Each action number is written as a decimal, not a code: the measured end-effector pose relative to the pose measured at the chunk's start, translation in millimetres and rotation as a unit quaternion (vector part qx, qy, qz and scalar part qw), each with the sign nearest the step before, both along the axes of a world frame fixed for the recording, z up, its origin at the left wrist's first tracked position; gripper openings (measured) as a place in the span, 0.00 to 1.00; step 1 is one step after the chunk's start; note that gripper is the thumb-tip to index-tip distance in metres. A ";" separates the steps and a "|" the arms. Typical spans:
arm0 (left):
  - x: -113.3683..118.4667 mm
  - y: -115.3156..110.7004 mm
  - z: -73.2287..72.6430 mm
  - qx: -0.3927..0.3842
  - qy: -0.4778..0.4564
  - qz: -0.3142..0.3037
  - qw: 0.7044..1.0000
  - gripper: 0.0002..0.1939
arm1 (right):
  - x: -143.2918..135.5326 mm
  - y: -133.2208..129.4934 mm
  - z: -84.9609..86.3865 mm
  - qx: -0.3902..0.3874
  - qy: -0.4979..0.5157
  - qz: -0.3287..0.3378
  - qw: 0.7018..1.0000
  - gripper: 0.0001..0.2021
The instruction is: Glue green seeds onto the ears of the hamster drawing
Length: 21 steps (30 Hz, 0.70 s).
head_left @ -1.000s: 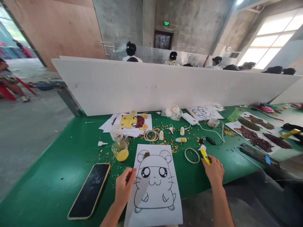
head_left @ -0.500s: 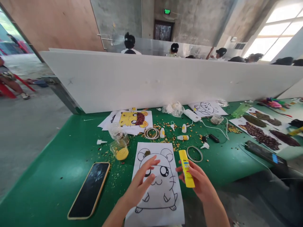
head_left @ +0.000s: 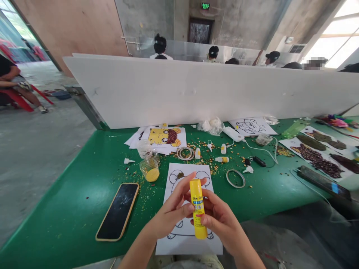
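A yellow glue stick [head_left: 198,209] stands nearly upright between both hands, above a sheet with a line-drawn hamster [head_left: 168,244]. My right hand [head_left: 218,216] holds its lower part, thumb on the label. My left hand [head_left: 175,209] is closed on its left side, thumb against the tube. The hands cover much of the drawing. A small dark green patch [head_left: 180,175] lies at the drawing's left ear. Left of the sheet, a clear jar with yellow grains [head_left: 153,174] is tipped on its side.
A phone [head_left: 117,212] lies at the left. Small glue bottles [head_left: 222,159], a ring [head_left: 235,178] and scattered seeds are behind the sheet. A coloured hamster picture [head_left: 165,137] lies farther back, before a white partition [head_left: 182,93]. Decorated sheets [head_left: 316,157] and a power bank [head_left: 324,183] are at right.
My right hand has brought the glue stick left over the drawing. My left hand has moved from open above the sheet to a grip on the stick. The view has shifted slightly.
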State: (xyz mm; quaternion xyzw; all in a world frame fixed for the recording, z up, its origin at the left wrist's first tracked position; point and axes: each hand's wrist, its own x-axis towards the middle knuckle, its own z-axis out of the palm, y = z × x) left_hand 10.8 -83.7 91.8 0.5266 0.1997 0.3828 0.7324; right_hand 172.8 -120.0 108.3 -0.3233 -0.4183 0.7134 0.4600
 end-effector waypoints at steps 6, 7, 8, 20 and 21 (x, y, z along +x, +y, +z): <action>4.6 0.3 2.8 -0.016 -0.044 0.099 0.994 0.22 | -9.9 -10.7 2.1 0.050 -0.105 -0.066 0.991 0.25; 6.4 1.1 3.3 -0.028 -0.039 0.139 0.989 0.21 | -13.4 -13.9 0.5 0.062 -0.153 -0.088 0.982 0.26; 8.3 1.9 3.9 -0.039 -0.029 0.181 0.982 0.20 | -17.2 -17.1 -1.7 0.069 -0.198 -0.107 0.972 0.26; 8.8 -2.6 13.1 -0.047 -0.035 0.162 0.985 0.18 | -29.1 -32.7 -27.5 0.033 0.009 -0.099 0.995 0.26; 8.7 -3.5 13.9 -0.055 -0.049 0.145 0.987 0.17 | -29.2 -33.3 -29.1 0.030 0.017 -0.085 0.996 0.28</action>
